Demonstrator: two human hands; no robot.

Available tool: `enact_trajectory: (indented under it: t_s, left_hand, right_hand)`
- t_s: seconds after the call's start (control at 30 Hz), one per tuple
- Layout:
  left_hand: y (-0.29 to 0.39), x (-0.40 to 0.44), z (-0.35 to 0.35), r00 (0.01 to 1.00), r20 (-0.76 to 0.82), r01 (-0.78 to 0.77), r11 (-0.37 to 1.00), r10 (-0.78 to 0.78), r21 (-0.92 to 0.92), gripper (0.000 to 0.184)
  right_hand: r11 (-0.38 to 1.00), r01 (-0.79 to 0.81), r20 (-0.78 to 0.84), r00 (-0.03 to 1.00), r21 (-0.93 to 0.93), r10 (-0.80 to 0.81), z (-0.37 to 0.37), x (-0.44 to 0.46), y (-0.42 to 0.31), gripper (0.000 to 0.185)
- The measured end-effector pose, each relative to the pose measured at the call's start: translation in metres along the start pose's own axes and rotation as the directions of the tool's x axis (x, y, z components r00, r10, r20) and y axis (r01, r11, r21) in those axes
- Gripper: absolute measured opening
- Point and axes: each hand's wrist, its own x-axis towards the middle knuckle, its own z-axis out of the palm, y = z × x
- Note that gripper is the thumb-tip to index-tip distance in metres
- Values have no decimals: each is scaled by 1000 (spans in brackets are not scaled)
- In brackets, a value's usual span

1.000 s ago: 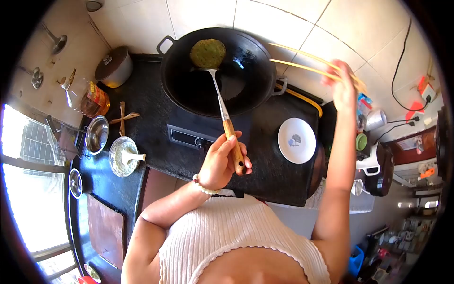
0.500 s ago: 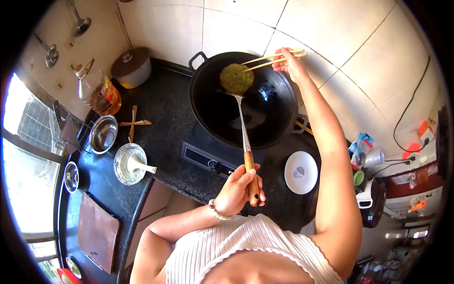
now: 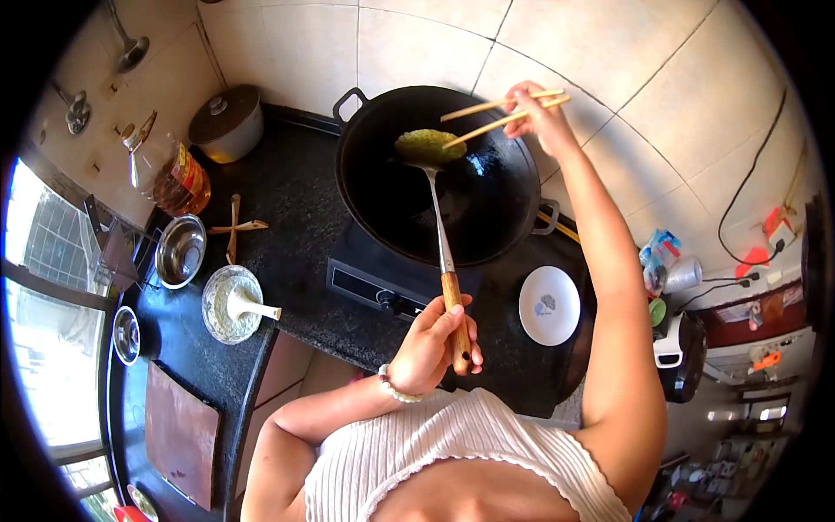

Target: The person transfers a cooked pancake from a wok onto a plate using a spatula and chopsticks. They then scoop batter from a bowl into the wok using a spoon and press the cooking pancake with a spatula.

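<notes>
My left hand [image 3: 435, 341] is wrapped round the wooden handle of a metal wok spatula [image 3: 441, 228]. The spatula's blade is under a round greenish pancake [image 3: 428, 145], which sits tilted over the far part of the black wok [image 3: 391, 213]. My right hand [image 3: 541, 122] grips a pair of chopsticks [image 3: 504, 119] above the wok's right rim. The lower chopstick's tip meets the pancake's right edge, while the upper one points above it. The wok rests on a black cooktop [image 3: 374, 287].
A white plate [image 3: 550, 317] lies right of the cooktop. To the left are a batter bowl [image 3: 213, 322] with a white spoon, a steel bowl [image 3: 180, 252], an oil bottle [image 3: 180, 178], a lidded pot [image 3: 228, 130] and a cutting board [image 3: 181, 435].
The pancake has tipped from facing me to a flatter, narrower view on the spatula. The chopsticks have spread apart, and the upper tip has lifted away from the pancake.
</notes>
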Motion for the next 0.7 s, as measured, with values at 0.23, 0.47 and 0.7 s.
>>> enact_trajectory:
  t_s: [0.23,0.47,0.7]
  left_hand:
    - [1,2,1,1000,4,-19,999,19,29,30]
    - [22,-18,-10,986,-127,-86,987,104,137,40]
    - [89,-59,-26,994,-97,2,847,59,532,55]
  right_hand:
    - [999,-23,-56,998,33,24,33,-17,21,28]
    - [998,57,-193,980,18,-53,36,-17,28,28]
    - [981,178,-211,959,-81,-191,35,-20,20,29]
